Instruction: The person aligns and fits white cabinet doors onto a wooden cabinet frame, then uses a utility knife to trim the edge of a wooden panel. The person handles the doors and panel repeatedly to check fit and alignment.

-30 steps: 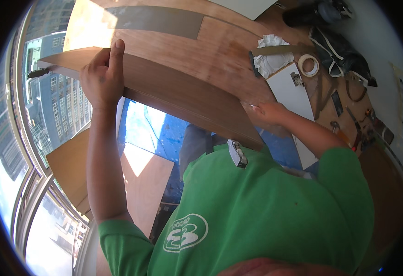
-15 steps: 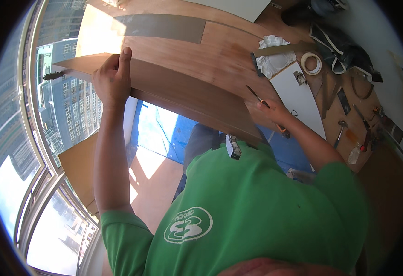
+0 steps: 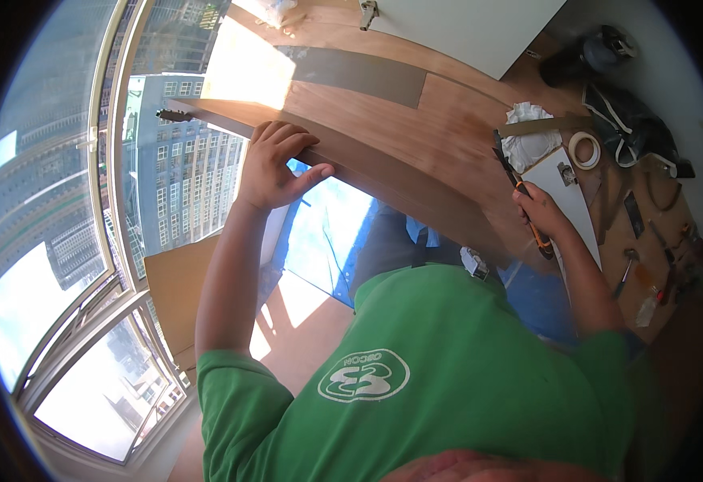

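A long brown board (image 3: 399, 178), with metal hinges at its far-left end and at the end near my body, lies slanted in front of me. My left hand (image 3: 275, 167) rests on its near edge, fingers stretched over the edge and thumb spread away. In my right hand (image 3: 542, 210) is a utility knife (image 3: 537, 231) with an orange and black handle, my fingers wrapped round it. Its front end points away from me, close to a crumpled white cloth (image 3: 532, 143). I cannot make out whether the blade touches anything.
At the right of the wooden work surface lie a tape roll (image 3: 584, 150), a black bag (image 3: 636, 124) and a hammer (image 3: 627, 265). A white panel (image 3: 464, 28) lies at the far side. Windows (image 3: 54, 161) line the left, with cardboard (image 3: 176, 293) below. Blue sheeting (image 3: 327, 225) covers the floor.
My left hand has loosened its thumb-up grip and now lies over the board's edge. The knife has swung up towards the white cloth. The whole view has shifted, moving the scene rightward.
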Action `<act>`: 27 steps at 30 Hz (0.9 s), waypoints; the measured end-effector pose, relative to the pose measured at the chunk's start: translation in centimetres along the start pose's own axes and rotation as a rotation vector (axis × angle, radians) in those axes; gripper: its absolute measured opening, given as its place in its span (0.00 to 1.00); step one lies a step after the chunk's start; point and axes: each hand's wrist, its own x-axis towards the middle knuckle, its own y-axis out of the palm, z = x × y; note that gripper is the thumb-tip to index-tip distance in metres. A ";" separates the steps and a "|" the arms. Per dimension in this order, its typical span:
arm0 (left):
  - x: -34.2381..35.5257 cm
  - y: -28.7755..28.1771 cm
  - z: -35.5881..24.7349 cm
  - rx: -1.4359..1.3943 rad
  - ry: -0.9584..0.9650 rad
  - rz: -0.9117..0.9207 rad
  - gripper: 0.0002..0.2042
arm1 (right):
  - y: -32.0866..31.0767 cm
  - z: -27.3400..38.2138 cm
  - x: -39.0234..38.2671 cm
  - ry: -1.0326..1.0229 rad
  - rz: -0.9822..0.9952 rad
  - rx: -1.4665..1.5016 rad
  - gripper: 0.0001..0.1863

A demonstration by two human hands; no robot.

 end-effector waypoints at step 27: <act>-1.1 -4.2 17.8 0.095 0.085 -0.023 0.21 | 19.2 28.3 16.2 -0.269 0.108 -0.652 0.23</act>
